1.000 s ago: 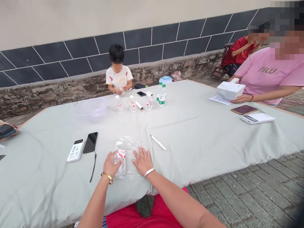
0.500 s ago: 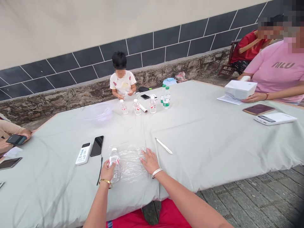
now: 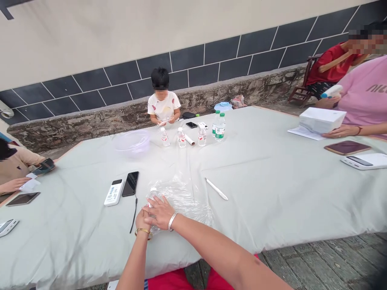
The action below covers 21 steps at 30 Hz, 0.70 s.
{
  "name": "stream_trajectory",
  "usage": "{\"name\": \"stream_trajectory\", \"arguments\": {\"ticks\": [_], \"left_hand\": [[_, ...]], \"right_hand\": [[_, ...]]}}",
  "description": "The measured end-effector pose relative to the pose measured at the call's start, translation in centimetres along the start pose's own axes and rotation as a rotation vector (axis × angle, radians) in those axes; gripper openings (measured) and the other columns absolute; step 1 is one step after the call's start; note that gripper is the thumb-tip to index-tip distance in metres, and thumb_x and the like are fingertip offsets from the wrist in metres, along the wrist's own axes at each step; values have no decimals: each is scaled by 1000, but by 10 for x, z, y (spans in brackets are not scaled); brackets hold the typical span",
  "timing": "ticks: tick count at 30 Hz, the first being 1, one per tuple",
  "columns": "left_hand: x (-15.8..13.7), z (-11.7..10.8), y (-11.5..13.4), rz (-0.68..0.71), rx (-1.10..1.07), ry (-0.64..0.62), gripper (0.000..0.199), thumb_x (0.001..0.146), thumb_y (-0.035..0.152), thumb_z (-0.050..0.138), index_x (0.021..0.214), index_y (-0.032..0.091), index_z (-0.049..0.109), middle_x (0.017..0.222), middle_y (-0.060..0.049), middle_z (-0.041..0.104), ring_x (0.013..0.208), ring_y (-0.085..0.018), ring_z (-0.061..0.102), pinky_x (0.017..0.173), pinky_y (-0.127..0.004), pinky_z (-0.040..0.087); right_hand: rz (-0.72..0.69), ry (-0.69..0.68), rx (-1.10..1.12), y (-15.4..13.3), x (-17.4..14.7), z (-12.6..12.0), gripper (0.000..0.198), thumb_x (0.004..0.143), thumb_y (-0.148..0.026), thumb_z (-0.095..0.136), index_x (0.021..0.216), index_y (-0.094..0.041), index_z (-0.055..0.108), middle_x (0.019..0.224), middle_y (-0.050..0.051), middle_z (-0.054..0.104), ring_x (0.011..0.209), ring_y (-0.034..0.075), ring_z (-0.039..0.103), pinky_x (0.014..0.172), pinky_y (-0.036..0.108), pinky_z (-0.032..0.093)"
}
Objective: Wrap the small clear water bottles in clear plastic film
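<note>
A clear plastic bottle (image 3: 153,192) with a white cap is near the table's front edge, its cap pointing away from me. My left hand (image 3: 143,221) is closed round its left side, the fingers partly covered. Over the bottle and against the left hand lies my right hand (image 3: 161,212), with its fingers spread; it hides most of the bottle's body and label. Crinkled clear plastic film (image 3: 190,199) spreads on the cloth to the right of the bottle, its near left part under my right hand and wrist.
A white pen (image 3: 216,189) lies right of the film. A power bank (image 3: 114,193), a phone (image 3: 130,184) and a black strap (image 3: 133,215) lie to the left. Several bottles (image 3: 182,137) and a clear basin (image 3: 132,145) stand farther back. Other people sit around the cloth-covered table (image 3: 272,181).
My right hand has moved left from the film onto the bottle beside my left hand. The film now spreads farther right. At the right, a person's hand has raised a white and blue object.
</note>
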<state>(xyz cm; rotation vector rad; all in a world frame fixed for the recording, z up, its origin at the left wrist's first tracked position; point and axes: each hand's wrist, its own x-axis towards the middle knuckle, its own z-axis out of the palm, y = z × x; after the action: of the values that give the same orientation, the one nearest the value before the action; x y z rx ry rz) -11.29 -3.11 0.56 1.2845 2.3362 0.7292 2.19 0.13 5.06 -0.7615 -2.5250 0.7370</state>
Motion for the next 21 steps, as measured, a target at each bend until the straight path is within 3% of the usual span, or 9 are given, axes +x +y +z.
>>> {"name": "stream_trajectory", "arguments": {"ticks": [3,5,7,9,11,13,18,21], "left_hand": [[-3,3,2,0,42,22,46,90,29,22,94,15,66,94,-8,67,92,-21,61,79,-29,46],[-11,10,6,20,62,33,41,89,29,30,92,15,68,101,-10,65,95,-21,59,84,-30,43],[-22,19,13,34,80,49,31,84,27,42,100,17,66,115,-10,59,103,-24,54,89,-35,40],[-32,26,19,32,129,71,33,81,25,48,111,21,62,125,-10,51,110,-28,48,91,-40,38],[-37,29,22,21,170,78,34,81,25,49,114,22,60,128,-10,48,113,-29,45,92,-42,36],[-35,25,22,8,173,67,35,82,24,46,115,20,58,125,-11,50,111,-27,47,93,-39,36],[-10,8,17,-134,22,29,45,89,31,32,128,11,42,107,-12,60,97,-20,59,82,-29,44],[0,11,21,-120,6,-31,55,86,43,38,129,9,38,91,-9,65,85,-19,63,72,-27,46]], "right_hand": [[51,-112,-89,30,-22,-11,52,85,-49,44,135,-37,36,147,-3,27,138,28,12,109,54,-1],[189,-128,-193,51,-44,-28,45,87,-44,42,131,-35,43,149,-1,21,138,28,8,108,56,0],[360,-119,-274,61,-60,-47,43,87,-38,43,128,-29,49,150,4,19,137,30,13,107,55,8],[452,-49,-301,58,-64,-58,43,87,-33,40,128,-24,49,147,9,27,133,28,26,106,49,20],[438,47,-283,44,-56,-58,43,89,-32,37,128,-22,49,139,10,39,125,24,37,103,40,29],[411,82,-255,30,-42,-49,44,88,-39,37,128,-24,48,137,10,40,125,24,37,101,41,31],[601,-29,-182,25,-24,-29,70,75,-50,55,138,-30,31,151,8,12,136,35,12,101,52,23],[650,2,-216,36,-32,-36,83,71,-52,59,142,-29,23,150,11,13,134,35,18,102,47,23]]}}
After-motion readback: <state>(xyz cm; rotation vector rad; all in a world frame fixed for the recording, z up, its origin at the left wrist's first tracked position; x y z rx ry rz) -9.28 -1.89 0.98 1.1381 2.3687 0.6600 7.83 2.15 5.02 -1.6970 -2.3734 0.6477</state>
